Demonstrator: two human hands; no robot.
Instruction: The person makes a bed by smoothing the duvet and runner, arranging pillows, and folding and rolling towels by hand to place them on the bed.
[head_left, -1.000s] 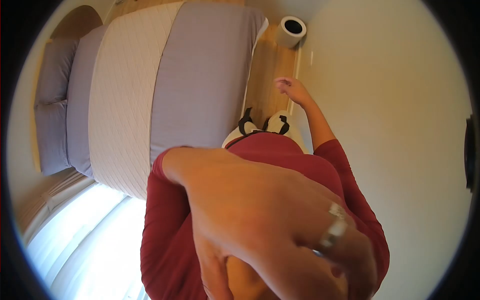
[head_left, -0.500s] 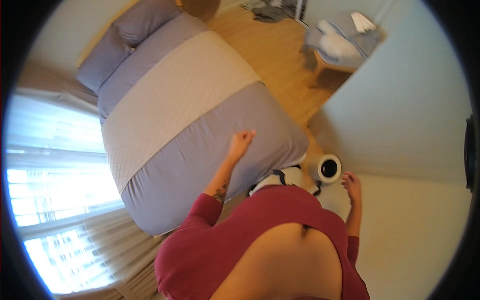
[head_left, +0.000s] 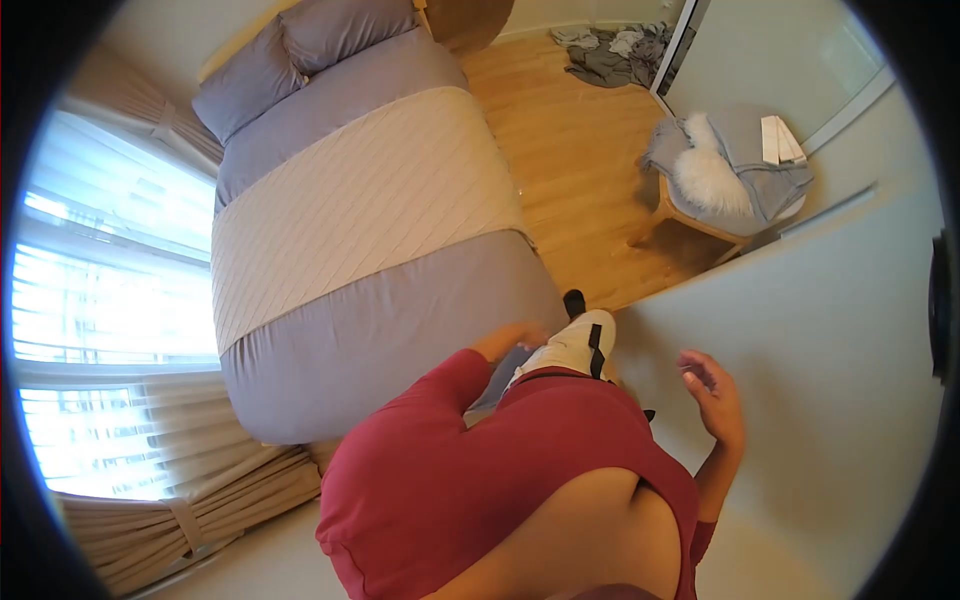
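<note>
My left hand (head_left: 515,340) is beside my hip at the near corner of the grey-covered bed (head_left: 330,370); motion smears its fingers, and nothing can be made out in it. On the other side of my body, my right hand (head_left: 715,395) hangs in front of the pale wall (head_left: 810,330), its fingers loosely bent and apart, holding nothing. A beige textured throw (head_left: 370,200) lies across the middle of the bed.
Two grey pillows (head_left: 345,30) rest at the bed's head. A bench (head_left: 725,225) bears a white fluffy item (head_left: 712,180) and grey cloth. Dark clothes (head_left: 610,60) lie on the wooden floor (head_left: 550,130). Curtains (head_left: 240,490) hang by the bright window (head_left: 100,300).
My left hand has moved from close before the camera to beside my hip. The view has turned, bringing in the bench and floor clothes; the white bin has left view.
</note>
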